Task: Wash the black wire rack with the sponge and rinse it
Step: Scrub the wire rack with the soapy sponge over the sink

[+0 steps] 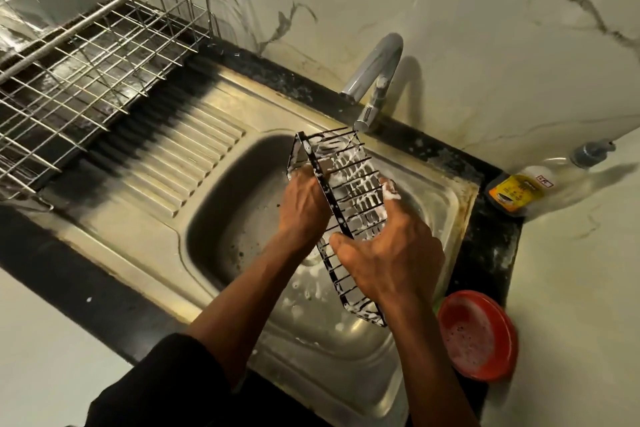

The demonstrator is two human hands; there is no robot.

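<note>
The black wire rack (341, 184) is held tilted over the steel sink basin (239, 225), its far end under the tap spout (363, 121), and white foam clings to its wires. My left hand (303, 208) grips the rack's left side rail from outside. My right hand (388, 250) grips the near right part of the rack, thumb on the rail and foamy fingertips over the wires. No sponge is visible in either hand. A thin stream of water seems to run from the tap onto the rack.
A chrome tap (377, 76) stands behind the sink. A metal dish rack (86, 55) sits on the left over the ribbed drainboard (180, 163). A red bowl (478, 336) and a soap dispenser bottle (540, 180) stand on the right counter.
</note>
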